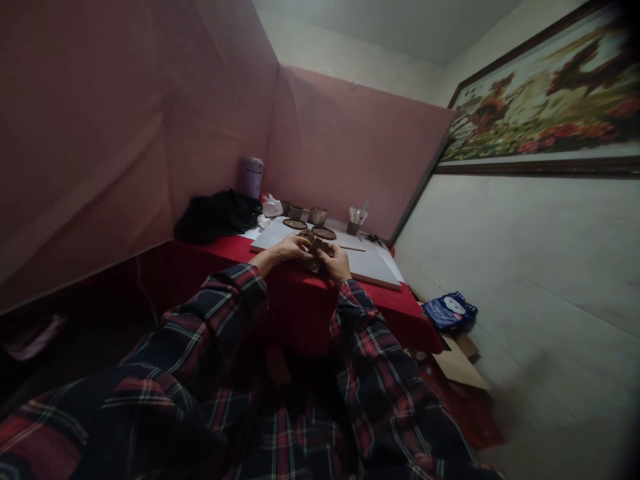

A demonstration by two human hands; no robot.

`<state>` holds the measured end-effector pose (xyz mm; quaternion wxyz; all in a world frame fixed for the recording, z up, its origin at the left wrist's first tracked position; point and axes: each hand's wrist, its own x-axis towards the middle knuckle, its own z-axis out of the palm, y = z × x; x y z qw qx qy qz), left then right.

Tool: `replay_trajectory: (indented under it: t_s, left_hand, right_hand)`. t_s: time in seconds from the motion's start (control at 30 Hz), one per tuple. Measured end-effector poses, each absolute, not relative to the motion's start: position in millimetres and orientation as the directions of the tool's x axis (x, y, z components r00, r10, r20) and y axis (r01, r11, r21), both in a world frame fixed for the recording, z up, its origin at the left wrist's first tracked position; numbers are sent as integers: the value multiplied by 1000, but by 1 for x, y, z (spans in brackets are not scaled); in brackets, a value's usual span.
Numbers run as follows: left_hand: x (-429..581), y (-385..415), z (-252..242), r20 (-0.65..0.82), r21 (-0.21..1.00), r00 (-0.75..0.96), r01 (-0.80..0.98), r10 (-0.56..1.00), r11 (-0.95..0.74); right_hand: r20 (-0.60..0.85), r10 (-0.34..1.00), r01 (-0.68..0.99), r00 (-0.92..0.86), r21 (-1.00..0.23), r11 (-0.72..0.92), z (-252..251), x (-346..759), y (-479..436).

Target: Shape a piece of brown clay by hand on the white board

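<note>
Head view shows the left hand and right hand pinching one small, flat brown piece near a pale rectangular board on a red-draped worktop.

High on your right hangs a framed picture — colourful, dark-bordered. Pink cloth walls you in, left and ahead; before it a purple bottle stands behind a black bundle. Low on your right — a blue packet near cardboard.

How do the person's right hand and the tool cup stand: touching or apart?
Apart: the head view shows pale board between the right hand and the tool cup.
</note>
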<state>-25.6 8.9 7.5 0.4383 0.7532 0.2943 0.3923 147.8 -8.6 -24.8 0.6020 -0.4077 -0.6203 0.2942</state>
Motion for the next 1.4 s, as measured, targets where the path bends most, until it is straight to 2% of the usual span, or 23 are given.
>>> replay_trajectory:
  t_s: [0.1,0.2,0.37,0.53,0.87,1.4]
  left_hand:
    - [-25,8,9,265,927,544,84,796,-366]
    - [-25,5,13,258,912,568,123,781,-390]
    - [-22,8,12,317,862,522,189,792,-470]
    - [-18,10,5,340,875,432,179,835,-449]
    - [-16,2,8,367,872,401,166,839,-461]
    - [-18,4,6,375,862,420,170,827,-477]
  right_hand:
    - [508,859,142,67,-857,495,-25,149,-9]
    - [506,860,122,67,-859,497,-25,150,-11]
    - [511,857,122,69,-857,501,-26,149,-14]
    - [538,841,147,56,-838,526,-27,147,-10]
    - [558,827,245,64,-812,529,-24,147,-8]
    - [568,821,268,55,-800,536,-23,146,-10]
